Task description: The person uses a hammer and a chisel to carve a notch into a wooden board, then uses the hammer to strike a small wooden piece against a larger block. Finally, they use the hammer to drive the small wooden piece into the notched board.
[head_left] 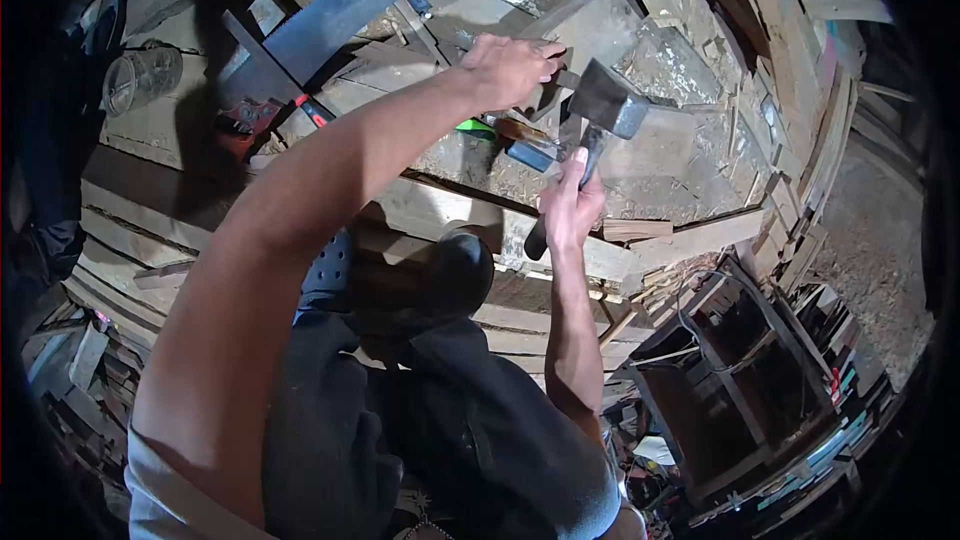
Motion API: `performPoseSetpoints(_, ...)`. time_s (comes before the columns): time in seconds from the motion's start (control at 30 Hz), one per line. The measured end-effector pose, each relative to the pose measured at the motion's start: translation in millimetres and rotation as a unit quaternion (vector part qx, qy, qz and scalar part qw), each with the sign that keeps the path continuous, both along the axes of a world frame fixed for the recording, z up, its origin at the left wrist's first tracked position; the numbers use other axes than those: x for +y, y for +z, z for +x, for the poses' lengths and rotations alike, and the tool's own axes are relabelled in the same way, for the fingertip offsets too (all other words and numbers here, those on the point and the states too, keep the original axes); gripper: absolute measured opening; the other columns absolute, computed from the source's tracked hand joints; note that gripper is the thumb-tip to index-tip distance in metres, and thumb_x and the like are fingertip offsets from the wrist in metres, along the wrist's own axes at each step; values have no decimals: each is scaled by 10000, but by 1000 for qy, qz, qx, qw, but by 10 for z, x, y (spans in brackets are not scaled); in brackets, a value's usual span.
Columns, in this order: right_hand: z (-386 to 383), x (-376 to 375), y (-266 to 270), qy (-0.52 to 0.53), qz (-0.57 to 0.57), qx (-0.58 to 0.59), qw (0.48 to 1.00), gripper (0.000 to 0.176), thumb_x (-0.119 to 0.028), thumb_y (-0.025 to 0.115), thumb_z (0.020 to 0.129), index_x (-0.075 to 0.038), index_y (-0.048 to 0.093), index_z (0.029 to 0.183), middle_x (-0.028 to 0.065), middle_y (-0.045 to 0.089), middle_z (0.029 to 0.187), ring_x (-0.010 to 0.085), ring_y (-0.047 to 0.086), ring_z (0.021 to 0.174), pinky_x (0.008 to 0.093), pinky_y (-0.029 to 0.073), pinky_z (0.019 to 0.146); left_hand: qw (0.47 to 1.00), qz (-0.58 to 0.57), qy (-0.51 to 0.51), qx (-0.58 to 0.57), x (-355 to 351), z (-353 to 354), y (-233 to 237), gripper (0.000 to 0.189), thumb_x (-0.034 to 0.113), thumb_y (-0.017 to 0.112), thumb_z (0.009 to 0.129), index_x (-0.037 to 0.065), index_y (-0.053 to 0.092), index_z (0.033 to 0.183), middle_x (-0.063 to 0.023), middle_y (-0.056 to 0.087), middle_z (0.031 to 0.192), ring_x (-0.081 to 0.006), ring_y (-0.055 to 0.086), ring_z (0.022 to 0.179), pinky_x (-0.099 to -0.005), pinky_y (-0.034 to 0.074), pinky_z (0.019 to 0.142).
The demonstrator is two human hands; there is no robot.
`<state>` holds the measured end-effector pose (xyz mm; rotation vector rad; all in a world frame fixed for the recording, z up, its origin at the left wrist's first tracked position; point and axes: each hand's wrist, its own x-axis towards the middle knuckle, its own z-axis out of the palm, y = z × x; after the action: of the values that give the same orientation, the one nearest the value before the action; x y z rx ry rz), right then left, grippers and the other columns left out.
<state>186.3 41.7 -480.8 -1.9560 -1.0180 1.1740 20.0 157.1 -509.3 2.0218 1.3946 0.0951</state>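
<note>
My right hand (572, 202) is wrapped round the handle of a mallet (608, 100), whose dark blocky head is raised over the wooden work surface (655, 155). To the left of the mallet head, my left hand (508, 70) is low over the wood pieces with its fingers curled. What those fingers grip, if anything, is hidden from me. Below the left hand lie a brown-handled tool (525, 132), something bright green (475, 127) and a small blue object (530, 156).
A broad saw blade (350, 10) lies at the upper left. Near it are a tool with a red and black handle (314, 112), a red tool (245, 125) and a clear jar (140, 80). A dark wooden frame (735, 390) and scrap wood fill the lower right.
</note>
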Motion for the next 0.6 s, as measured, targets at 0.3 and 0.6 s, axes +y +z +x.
performPoseSetpoints(0.3, 99, 58, -142, 61, 41, -75, 994, 334, -361, 489, 970, -70, 521, 810, -58, 386, 494, 29, 348, 388, 222, 247, 339, 1000, 1, -3, 4, 17, 23, -30, 395, 78, 439, 866, 199, 604, 1204, 97, 402, 1425, -235, 642, 1006, -405, 552, 826)
performPoseSetpoints(0.6, 15, 64, -43, 17, 2, 29, 999, 319, -351, 484, 974, -106, 473, 769, -74, 337, 486, 23, 300, 372, 220, 208, 322, 1000, 17, -5, -17, 17, 8, -109, 400, 54, 503, 833, 202, 605, 1191, 98, 413, 1419, -237, 664, 944, -402, 565, 773)
